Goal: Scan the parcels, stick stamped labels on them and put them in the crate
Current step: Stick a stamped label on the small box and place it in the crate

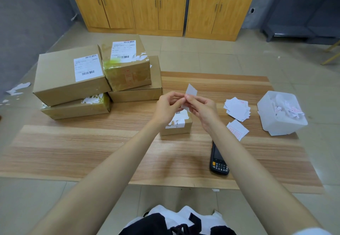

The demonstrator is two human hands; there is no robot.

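Far left on the wood-grain tabletop (73,152): a stack of four brown boxes (95,80). Two upper ones carrying white shipping labels with black barcodes; two lower ones flatter, one showing torn white label scraps and yellowish tape. White paper scraps (17,88) on the floor just left of the stack.

At centre, raised above the tabletop: left hand (168,108) and right hand (200,109) meeting, fingers of both pinched narrow on a small label (191,92). Label plain white on the visible side, rectangular, its upper part standing up above the fingertips, its lower part hanging between the hands. Cannot tell whether backing is attached.

Directly beneath the hands: a small brown parcel (176,126) resting on the tabletop, its top mostly covered by a white, partly torn label with a barcode near the far edge.

Right of the parcel, near the front edge: a black handheld scanner (218,160) lying flat, keypad toward the viewer, partly under the right forearm.

Further right: a loose pile of white labels (237,108), a few with red stamp marks, and one separate stamped label (237,130) nearer the viewer.

Far right: a translucent white tub (281,113) holding crumpled white paper with red marks.
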